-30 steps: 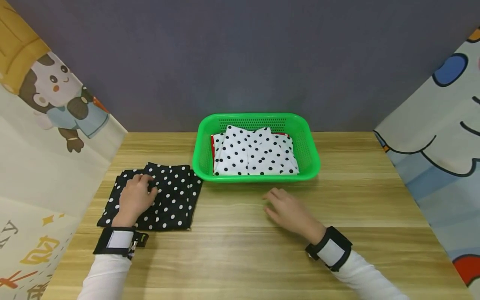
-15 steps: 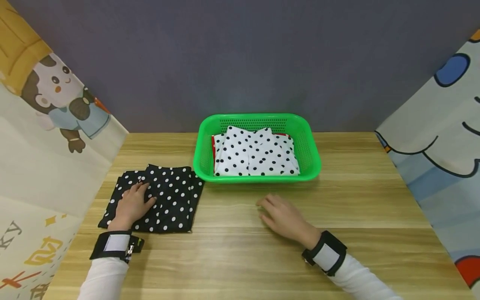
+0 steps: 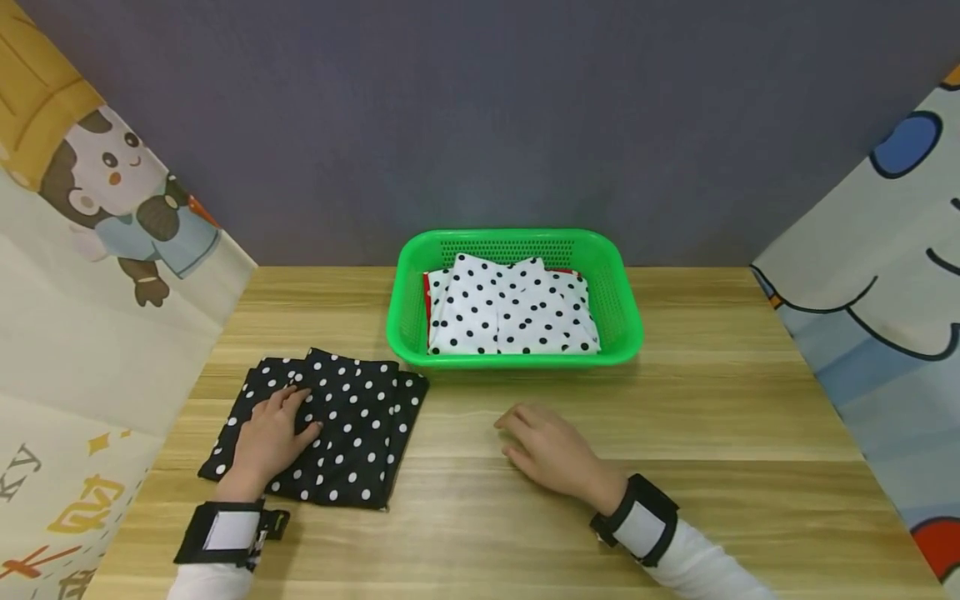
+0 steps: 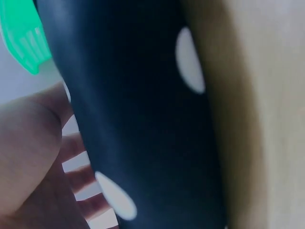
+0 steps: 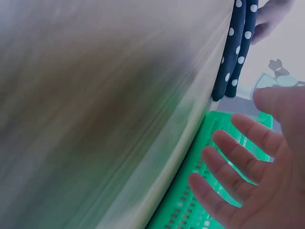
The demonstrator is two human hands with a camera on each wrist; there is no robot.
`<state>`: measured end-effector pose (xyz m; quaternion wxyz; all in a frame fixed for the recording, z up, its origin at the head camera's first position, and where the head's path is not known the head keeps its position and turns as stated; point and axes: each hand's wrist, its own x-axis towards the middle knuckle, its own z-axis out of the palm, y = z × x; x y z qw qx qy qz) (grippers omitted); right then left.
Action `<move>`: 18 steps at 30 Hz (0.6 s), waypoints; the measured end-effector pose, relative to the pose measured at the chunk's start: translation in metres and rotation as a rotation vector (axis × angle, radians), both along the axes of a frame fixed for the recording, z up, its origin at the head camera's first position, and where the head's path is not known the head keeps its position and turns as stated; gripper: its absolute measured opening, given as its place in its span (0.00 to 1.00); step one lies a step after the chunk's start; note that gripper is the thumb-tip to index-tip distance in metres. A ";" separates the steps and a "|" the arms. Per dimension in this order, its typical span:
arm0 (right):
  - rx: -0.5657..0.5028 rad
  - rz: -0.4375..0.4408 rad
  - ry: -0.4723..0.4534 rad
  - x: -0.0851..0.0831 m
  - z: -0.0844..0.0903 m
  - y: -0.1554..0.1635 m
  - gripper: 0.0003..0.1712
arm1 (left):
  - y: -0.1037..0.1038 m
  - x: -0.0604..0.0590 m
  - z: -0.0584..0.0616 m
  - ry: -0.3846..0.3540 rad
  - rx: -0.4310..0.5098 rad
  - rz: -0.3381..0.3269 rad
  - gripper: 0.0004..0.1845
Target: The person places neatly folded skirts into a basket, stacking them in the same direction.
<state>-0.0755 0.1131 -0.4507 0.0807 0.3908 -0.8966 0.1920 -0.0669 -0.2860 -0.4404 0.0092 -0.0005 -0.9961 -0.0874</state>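
A folded black garment [image 3: 352, 429] with white polka dots lies on the table at the left in the head view. My left hand [image 3: 267, 440] rests on its left half, fingers spread and fairly straight. Close up in the left wrist view, the garment's thick folded edge [image 4: 138, 114] covers part of the fingers. My right hand [image 3: 553, 454] hovers low over the table in front of the green basket, right of the garment. Its fingers are loosely extended and hold nothing, as the right wrist view shows. Inside the green basket [image 3: 517, 360] lies a folded white garment [image 3: 510, 308] with black dots.
Something red shows at the edges beneath the white garment. The basket stands at the back of the wooden table [image 3: 705, 367], against a dark grey panel [image 3: 495, 125]. Cartoon-printed walls [image 3: 67, 333] flank both sides.
The black garment has slid toward me and slightly right under my left hand. My right hand has moved left and nearer to me. The basket stays put.
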 end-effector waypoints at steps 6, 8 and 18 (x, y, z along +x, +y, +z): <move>0.036 0.037 -0.036 0.006 0.002 -0.013 0.20 | 0.016 0.010 -0.001 0.016 -0.010 -0.025 0.31; 0.048 0.049 -0.048 0.008 0.003 -0.017 0.21 | 0.022 0.012 -0.002 0.032 -0.013 -0.035 0.31; 0.107 0.135 -0.050 0.014 0.008 -0.039 0.24 | 0.052 0.022 -0.006 0.102 -0.023 -0.057 0.31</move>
